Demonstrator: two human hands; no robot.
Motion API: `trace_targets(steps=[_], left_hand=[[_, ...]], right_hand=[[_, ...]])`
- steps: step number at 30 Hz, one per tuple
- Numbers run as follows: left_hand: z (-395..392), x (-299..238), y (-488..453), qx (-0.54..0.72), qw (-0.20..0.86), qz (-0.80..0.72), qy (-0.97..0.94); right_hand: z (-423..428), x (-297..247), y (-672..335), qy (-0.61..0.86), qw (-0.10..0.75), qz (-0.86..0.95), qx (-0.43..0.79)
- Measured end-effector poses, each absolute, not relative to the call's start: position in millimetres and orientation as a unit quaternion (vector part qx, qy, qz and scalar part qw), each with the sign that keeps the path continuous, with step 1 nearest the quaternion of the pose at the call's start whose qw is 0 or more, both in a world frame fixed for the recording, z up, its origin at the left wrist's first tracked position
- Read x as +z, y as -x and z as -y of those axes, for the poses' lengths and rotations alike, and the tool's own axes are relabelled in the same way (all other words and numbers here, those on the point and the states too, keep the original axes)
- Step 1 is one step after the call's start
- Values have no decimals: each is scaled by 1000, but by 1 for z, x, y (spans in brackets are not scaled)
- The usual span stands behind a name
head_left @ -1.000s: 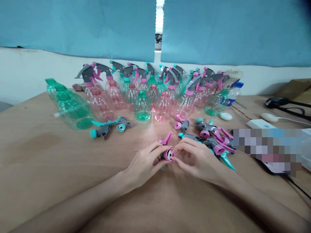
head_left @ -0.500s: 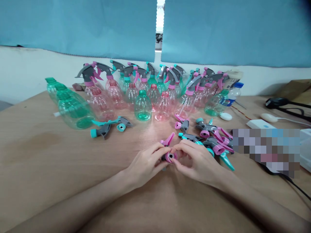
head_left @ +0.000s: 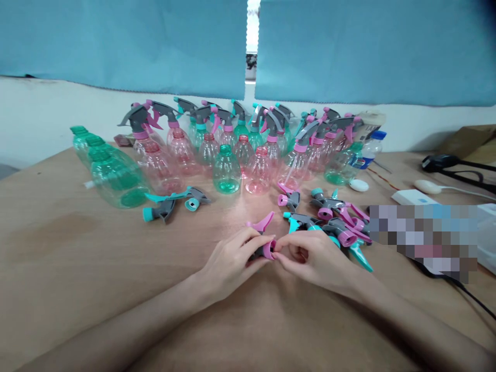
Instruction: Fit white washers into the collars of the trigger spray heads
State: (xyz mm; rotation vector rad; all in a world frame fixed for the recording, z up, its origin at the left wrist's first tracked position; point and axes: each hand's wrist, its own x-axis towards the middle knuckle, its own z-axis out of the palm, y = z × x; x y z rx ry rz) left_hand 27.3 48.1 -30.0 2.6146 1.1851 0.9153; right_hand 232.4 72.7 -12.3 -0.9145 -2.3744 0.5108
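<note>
My left hand (head_left: 231,261) is closed round a grey spray head with a pink trigger and pink collar (head_left: 262,238), held low over the wooden table (head_left: 70,268). My right hand (head_left: 310,257) pinches at the pink collar from the right, fingers curled. A pile of loose spray heads (head_left: 336,221) in grey, pink and teal lies just beyond my right hand. Past my hands stand a bare green bottle (head_left: 227,171) and a bare pink bottle (head_left: 260,172).
Several pink and green bottles with spray heads (head_left: 232,132) stand in rows at the back. Green bottles (head_left: 112,173) lie at the left, with two teal-and-grey spray heads (head_left: 174,201) beside them. At the right are a white box (head_left: 413,197), cables and a black device (head_left: 445,163).
The spray head has turned between my fingers: its collar opening faced me before and now points to the right. Both hands stay in the same place.
</note>
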Motion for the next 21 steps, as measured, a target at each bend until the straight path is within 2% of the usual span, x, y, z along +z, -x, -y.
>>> trace_targets(steps=[3, 7, 11, 17, 21], left_hand=[[-49, -29, -27, 317, 78, -391, -861], [-49, -28, -27, 328, 98, -392, -854], [-49, -29, -27, 317, 112, -385, -859], [-49, -28, -27, 312, 108, -391, -859], [-49, -27, -26, 309, 112, -400, -856]], right_hand=[[-72, -15, -231, 331, 287, 855, 276], [-67, -16, -228, 340, 315, 836, 295], [-66, -18, -229, 342, 323, 848, 243], [-68, -20, -231, 340, 337, 872, 104], [-67, -20, -230, 325, 355, 872, 83]])
